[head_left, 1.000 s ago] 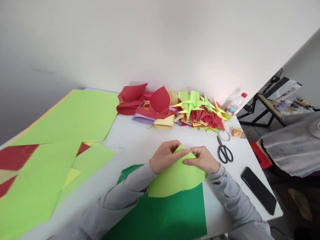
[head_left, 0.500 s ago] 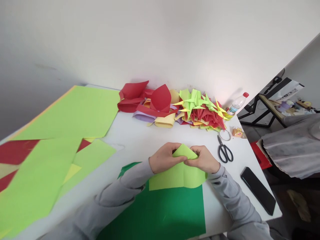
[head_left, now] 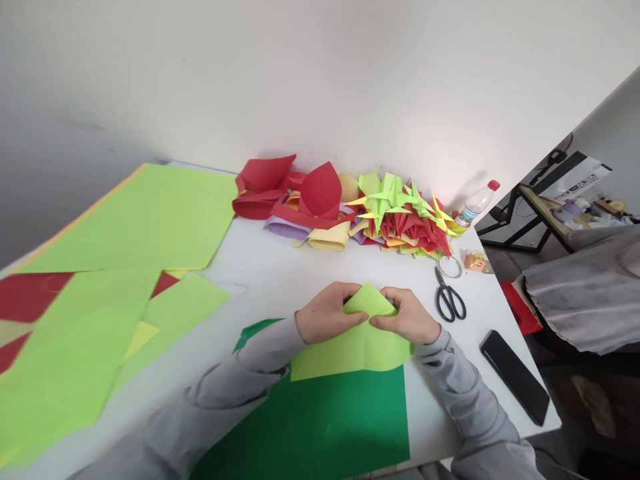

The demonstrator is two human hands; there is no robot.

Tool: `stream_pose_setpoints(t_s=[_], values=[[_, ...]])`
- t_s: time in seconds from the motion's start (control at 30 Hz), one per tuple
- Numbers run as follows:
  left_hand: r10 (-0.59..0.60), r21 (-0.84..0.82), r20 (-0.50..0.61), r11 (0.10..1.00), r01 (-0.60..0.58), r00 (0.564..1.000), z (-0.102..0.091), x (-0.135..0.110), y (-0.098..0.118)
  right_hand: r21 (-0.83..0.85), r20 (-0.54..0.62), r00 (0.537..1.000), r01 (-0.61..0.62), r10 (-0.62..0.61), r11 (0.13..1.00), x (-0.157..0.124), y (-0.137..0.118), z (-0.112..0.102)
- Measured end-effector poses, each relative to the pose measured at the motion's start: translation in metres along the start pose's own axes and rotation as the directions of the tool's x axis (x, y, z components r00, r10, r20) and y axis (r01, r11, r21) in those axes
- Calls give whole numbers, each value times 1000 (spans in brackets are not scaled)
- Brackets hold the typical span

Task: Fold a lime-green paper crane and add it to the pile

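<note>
A light green sheet of paper (head_left: 345, 357) is between my two hands, its top folded into a pointed peak. My left hand (head_left: 327, 312) grips the left side of the fold, thumb in front and fingers behind. On the other side my right hand (head_left: 411, 316) pinches the paper the same way. The two thumbs are close together at the middle of the fold, a small gap between them. The lower part of the sheet hangs loose over a dark green sheet (head_left: 320, 420) on the table. My fingers behind the paper are hidden.
Light green sheets (head_left: 145, 220) cover the table's left side. Along the wall lie rolled red paper (head_left: 320, 193) and folded paper shapes (head_left: 393, 200). On the right are a bottle (head_left: 475, 205), scissors (head_left: 450, 300), a small wrapped packet (head_left: 476, 261) and a black phone-like object (head_left: 515, 377).
My thumbs have moved slightly apart along the fold, and the paper's peak stands a little higher. The view has shifted slightly; both hands keep their grip.
</note>
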State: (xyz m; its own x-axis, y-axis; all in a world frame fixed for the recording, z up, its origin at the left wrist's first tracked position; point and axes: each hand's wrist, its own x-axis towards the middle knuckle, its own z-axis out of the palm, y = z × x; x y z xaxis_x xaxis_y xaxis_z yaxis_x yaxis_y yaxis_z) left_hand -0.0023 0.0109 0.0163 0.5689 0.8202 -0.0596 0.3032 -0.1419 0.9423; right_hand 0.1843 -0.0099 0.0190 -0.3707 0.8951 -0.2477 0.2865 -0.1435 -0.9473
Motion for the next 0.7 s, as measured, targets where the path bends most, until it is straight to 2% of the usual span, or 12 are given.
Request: stream_pose_setpoints(t_s=[0.2,0.47,0.7], values=[[3,1,8,1000,-3,1000,2,-3,1,-7,-10,1000,17,-17,1000,-1,5,1],[26,77,-14,997,-25,1000,7,-6,7,137,89,996,0,-12,991,2,6,-1],[-7,22,3,1000,7,1000,-1,-7,1,248,121,989,-117,90,962,-2,16,-7]])
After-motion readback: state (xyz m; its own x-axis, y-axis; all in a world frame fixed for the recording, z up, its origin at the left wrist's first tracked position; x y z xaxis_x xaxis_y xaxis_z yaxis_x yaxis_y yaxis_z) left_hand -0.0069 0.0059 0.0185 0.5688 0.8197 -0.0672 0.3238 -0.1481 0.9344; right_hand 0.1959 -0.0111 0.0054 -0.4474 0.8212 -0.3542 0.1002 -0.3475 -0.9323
